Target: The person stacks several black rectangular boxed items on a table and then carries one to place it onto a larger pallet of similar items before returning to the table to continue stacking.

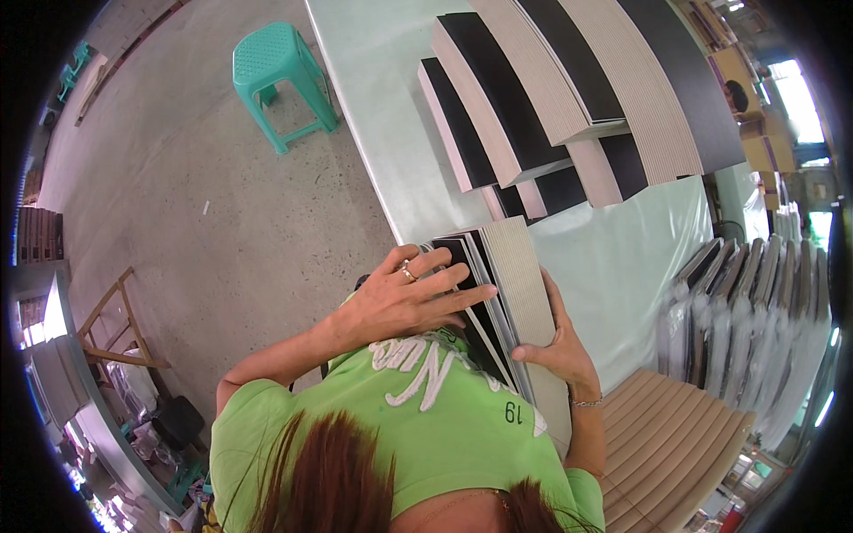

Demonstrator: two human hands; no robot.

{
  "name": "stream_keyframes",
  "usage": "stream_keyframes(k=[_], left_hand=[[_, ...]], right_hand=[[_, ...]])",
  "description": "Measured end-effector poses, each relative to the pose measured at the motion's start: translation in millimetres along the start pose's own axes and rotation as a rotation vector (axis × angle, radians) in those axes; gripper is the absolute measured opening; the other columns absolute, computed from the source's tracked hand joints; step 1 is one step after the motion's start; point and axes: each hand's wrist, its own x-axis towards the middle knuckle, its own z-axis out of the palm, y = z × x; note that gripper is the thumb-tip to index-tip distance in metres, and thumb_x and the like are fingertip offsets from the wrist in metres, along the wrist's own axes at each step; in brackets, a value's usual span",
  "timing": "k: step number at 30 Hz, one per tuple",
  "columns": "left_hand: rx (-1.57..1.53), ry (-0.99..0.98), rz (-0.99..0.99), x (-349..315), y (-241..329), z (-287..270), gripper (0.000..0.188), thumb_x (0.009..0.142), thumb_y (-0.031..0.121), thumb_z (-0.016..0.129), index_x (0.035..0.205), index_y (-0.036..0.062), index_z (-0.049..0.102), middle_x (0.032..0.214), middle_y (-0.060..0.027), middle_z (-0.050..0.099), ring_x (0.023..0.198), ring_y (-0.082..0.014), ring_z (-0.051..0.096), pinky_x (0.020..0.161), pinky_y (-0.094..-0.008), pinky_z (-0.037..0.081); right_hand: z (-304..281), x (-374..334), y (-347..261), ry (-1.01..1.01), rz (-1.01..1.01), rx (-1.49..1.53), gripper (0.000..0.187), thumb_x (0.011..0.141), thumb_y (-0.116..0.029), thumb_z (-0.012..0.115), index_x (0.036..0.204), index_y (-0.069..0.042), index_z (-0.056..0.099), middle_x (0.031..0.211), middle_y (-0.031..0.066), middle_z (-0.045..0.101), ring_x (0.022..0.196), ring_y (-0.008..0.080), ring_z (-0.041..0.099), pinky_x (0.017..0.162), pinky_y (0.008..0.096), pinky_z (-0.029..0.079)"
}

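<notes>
A thick stack of thin boards (515,275), with pale edges and black faces, stands tilted at the near table edge against my green shirt. My left hand (400,298) lies over its left side, fingers spread across the edges of a few black-faced boards (484,333) that stand slightly apart from the others. Around the right side wraps my right hand (562,346), its thumb on the pale edges and its fingers partly hidden behind the stack. Beyond, several similar stacks of black-and-pale boards (506,98) lie piled on the light table (378,115).
A green plastic stool (280,75) stands on the concrete floor left of the table. To the right are a layered brown cardboard pile (671,435) and several plastic-wrapped bundles (746,311). A wooden frame (124,324) leans at the far left.
</notes>
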Motion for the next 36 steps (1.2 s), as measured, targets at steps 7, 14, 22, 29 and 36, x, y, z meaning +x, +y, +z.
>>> stream_keyframes(k=[7,14,22,29,36], left_hand=[[-0.023,0.045,0.040,10,0,-9,0.075,0.068,0.045,0.075,0.136,0.0334,0.046,0.117,0.0023,0.051,0.125,-0.0168,0.042,0.106,-0.0434,0.031],[-0.051,-0.042,0.088,21,-1,-4,0.093,0.060,0.046,0.075,0.143,0.0262,0.039,0.098,0.0029,0.049,0.107,-0.0143,0.047,0.108,-0.0381,0.031],[-0.094,-0.067,0.021,19,2,-2,0.089,0.058,0.040,0.077,0.140,0.0262,0.046,0.096,0.0027,0.048,0.104,-0.0146,0.048,0.105,-0.0389,0.034],[-0.134,-0.035,0.020,15,0,0,0.086,0.060,0.037,0.078,0.139,0.0260,0.047,0.096,0.0022,0.048,0.103,-0.0146,0.050,0.106,-0.0399,0.034],[-0.179,-0.024,0.003,11,0,1,0.080,0.065,0.036,0.077,0.139,0.0274,0.047,0.097,0.0011,0.048,0.105,-0.0149,0.050,0.109,-0.0421,0.032]], right_hand=[[0,0,1,0.006,0.015,0.022,0.113,0.060,-0.028,0.088,0.147,-0.002,0.021,0.147,0.0182,0.031,0.139,0.0292,0.026,0.114,0.0395,0.020],[-4,0,10,-0.007,-0.013,0.013,0.108,0.067,-0.035,0.083,0.148,-0.003,0.019,0.149,0.0174,0.028,0.140,0.0285,0.024,0.114,0.0397,0.020],[-4,0,9,-0.031,-0.032,0.001,0.101,0.075,-0.038,0.078,0.148,-0.003,0.018,0.149,0.0177,0.028,0.140,0.0290,0.023,0.114,0.0404,0.018],[-2,0,4,-0.031,-0.024,0.013,0.101,0.074,-0.037,0.079,0.148,-0.003,0.018,0.149,0.0181,0.029,0.140,0.0290,0.023,0.114,0.0407,0.019],[-3,0,9,-0.016,-0.018,0.008,0.102,0.073,-0.035,0.079,0.148,-0.003,0.019,0.148,0.0183,0.029,0.140,0.0290,0.024,0.114,0.0407,0.019]])
